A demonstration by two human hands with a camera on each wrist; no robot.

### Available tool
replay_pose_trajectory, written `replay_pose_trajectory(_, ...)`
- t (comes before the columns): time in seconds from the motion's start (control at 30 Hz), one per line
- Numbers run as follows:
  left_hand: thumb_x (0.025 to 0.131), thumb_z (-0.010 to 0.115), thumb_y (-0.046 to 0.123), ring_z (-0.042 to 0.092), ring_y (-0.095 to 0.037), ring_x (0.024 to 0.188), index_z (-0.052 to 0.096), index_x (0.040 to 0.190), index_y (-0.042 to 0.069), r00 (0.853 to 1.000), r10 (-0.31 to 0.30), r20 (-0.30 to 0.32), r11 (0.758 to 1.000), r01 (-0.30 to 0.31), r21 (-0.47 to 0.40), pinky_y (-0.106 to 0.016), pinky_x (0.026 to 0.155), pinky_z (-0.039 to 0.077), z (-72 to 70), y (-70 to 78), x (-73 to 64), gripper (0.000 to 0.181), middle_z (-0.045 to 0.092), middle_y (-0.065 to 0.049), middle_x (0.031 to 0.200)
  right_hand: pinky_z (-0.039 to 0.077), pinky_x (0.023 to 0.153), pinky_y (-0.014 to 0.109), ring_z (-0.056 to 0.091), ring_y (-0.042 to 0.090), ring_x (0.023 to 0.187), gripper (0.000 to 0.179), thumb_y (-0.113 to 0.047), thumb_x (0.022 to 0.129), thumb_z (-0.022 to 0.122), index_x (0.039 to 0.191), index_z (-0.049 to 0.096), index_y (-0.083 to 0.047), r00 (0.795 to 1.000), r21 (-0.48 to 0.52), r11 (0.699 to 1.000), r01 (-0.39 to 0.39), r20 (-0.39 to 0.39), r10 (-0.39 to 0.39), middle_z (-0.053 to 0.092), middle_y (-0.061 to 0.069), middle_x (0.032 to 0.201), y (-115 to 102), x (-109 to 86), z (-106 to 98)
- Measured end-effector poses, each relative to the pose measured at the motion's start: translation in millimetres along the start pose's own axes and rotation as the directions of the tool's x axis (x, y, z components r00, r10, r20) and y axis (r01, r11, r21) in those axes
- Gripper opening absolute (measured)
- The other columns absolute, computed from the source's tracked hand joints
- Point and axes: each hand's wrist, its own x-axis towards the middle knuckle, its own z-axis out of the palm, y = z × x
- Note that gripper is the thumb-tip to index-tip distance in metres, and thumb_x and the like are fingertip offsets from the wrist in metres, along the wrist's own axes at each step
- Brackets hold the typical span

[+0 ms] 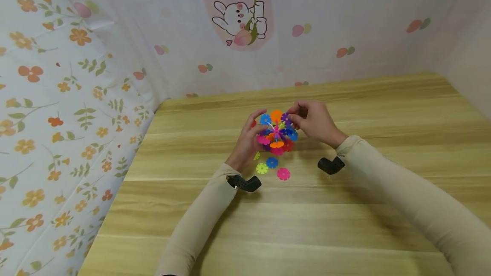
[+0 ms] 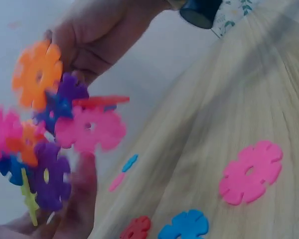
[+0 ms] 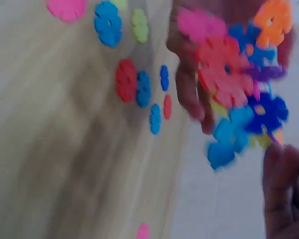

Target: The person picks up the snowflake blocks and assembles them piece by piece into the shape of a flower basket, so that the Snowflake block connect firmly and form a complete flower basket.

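Observation:
A ball-shaped cluster of notched plastic flower discs [image 1: 277, 133], joined in many colours, is held between my hands above the table. My left hand [image 1: 245, 143] grips its left side, the fingers and thumb curved around the discs. On the upper right, my right hand [image 1: 317, 123] pinches a purple disc [image 1: 286, 118] between thumb and fingertips at the cluster's edge. In the right wrist view, the right fingertips [image 3: 279, 167] are at the cluster's lower edge, beside a dark blue disc [image 3: 267, 112]. Whether the purple disc is slotted in is too small to tell.
Below the cluster, a pink disc [image 1: 284, 173], a blue disc [image 1: 272, 162] and a yellow-green disc [image 1: 262, 168] lie on the wooden table [image 1: 345, 225]. More loose discs, among them a red one [image 3: 126, 80], show in the right wrist view. Patterned cloth [image 1: 326, 20] hangs behind.

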Motion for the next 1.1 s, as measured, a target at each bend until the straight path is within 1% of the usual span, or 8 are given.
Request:
replay_pose_trajectory(0.13, 0.101, 0.051, 0.021, 0.047, -0.024, 0.12, 0.038, 0.15, 0.037, 0.999, -0.032, 0.019, 0.999, 0.032, 0.019, -0.058, 0.107, 0.041, -1.9, -1.5, -1.9, 0.053, 0.01, -0.001, 0.159, 0.058, 0.063, 0.028, 0.067, 0.031, 0.068, 0.008, 0.001, 0.097, 0.061, 0.094, 0.068, 0.002, 0.992, -0.01, 1.0, 0.014, 0.128, -0.012, 0.073, 0.019, 0.089, -3, 8.9, -2)
replay_pose_trajectory(0.27, 0.1, 0.057, 0.017, 0.052, -0.022, 0.115, 0.038, 0.151, 0.037, 0.998, -0.048, 0.028, 0.998, 0.047, 0.044, -0.047, 0.11, 0.041, -1.6, -2.5, -2.3, 0.057, -0.005, 0.001, 0.162, 0.056, 0.062, 0.028, 0.065, 0.028, 0.066, 0.008, 0.001, 0.097, 0.061, 0.094, 0.068, 0.0, 0.978, -0.019, 0.999, 0.045, 0.205, -0.04, 0.072, 0.017, 0.086, -6, 14.9, -1)
replay_pose_trajectory(0.47, 0.096, 0.064, 0.009, 0.063, -0.016, 0.094, 0.042, 0.149, 0.033, 0.997, -0.07, -0.018, 0.994, 0.071, 0.087, -0.024, 0.085, 0.056, 0.6, -5.4, -4.2, 0.062, 0.009, -0.005, 0.162, 0.053, 0.06, 0.022, 0.064, 0.022, 0.064, 0.005, 0.0, 0.095, 0.063, 0.094, 0.068, -0.002, 0.976, -0.052, 0.996, 0.079, 0.205, -0.066, 0.072, 0.013, 0.081, -3, 16.6, 5)
replay_pose_trajectory(0.57, 0.096, 0.065, 0.008, 0.06, -0.016, 0.095, 0.041, 0.151, 0.027, 0.998, -0.048, -0.045, 0.995, 0.052, 0.086, -0.022, 0.084, 0.055, 1.2, -6.2, -3.6, 0.063, 0.009, -0.005, 0.163, 0.053, 0.061, 0.023, 0.065, 0.02, 0.067, 0.006, -0.003, 0.097, 0.062, 0.099, 0.068, -0.003, 0.981, -0.08, 0.994, 0.074, 0.185, -0.058, 0.073, 0.012, 0.083, -3, 14.7, 6)
replay_pose_trajectory(0.63, 0.097, 0.063, 0.009, 0.06, -0.017, 0.095, 0.041, 0.151, 0.026, 0.998, -0.029, -0.064, 0.995, 0.035, 0.092, -0.023, 0.084, 0.055, 0.3, -5.5, -3.2, 0.061, 0.021, -0.011, 0.159, 0.053, 0.063, 0.025, 0.067, 0.021, 0.07, 0.011, -0.007, 0.099, 0.06, 0.107, 0.068, -0.003, 0.983, -0.098, 0.993, 0.063, 0.177, -0.045, 0.073, 0.012, 0.089, -3, 12.9, 7)
replay_pose_trajectory(0.83, 0.102, 0.057, 0.014, 0.06, -0.015, 0.097, 0.04, 0.15, 0.038, 0.994, 0.047, -0.095, 0.993, -0.037, 0.108, -0.023, 0.085, 0.055, -9.4, 2.0, -4.1, 0.056, 0.026, -0.006, 0.159, 0.054, 0.064, 0.029, 0.068, 0.024, 0.072, 0.02, -0.01, 0.099, 0.061, 0.115, 0.065, 0.001, 0.979, -0.209, 0.978, 0.017, 0.204, 0.026, 0.073, 0.016, 0.098, -3, 0.9, 7)
replay_pose_trajectory(0.97, 0.105, 0.051, 0.014, 0.056, -0.01, 0.083, 0.039, 0.152, 0.032, 0.995, 0.088, -0.039, 0.995, -0.086, 0.049, -0.018, 0.068, 0.051, -15.7, 6.7, -5.0, 0.052, 0.03, -0.001, 0.156, 0.049, 0.061, 0.026, 0.06, 0.014, 0.065, 0.007, -0.007, 0.094, 0.066, 0.097, 0.07, -0.002, 0.958, -0.27, 0.961, 0.056, 0.286, 0.024, 0.071, 0.009, 0.083, 0, -12.1, 13)
replay_pose_trajectory(1.1, 0.106, 0.047, 0.012, 0.051, -0.007, 0.069, 0.039, 0.152, 0.022, 0.996, 0.093, 0.0, 0.996, -0.093, 0.0, -0.017, 0.057, 0.046, -19.1, 9.5, -5.9, 0.047, 0.047, 0.002, 0.128, 0.046, 0.059, 0.022, 0.053, 0.009, 0.063, 0.007, -0.006, 0.088, 0.073, 0.082, 0.07, -0.008, 0.908, -0.265, 0.957, 0.121, 0.419, 0.001, 0.067, 0.0, 0.072, -1, -27.3, 24)
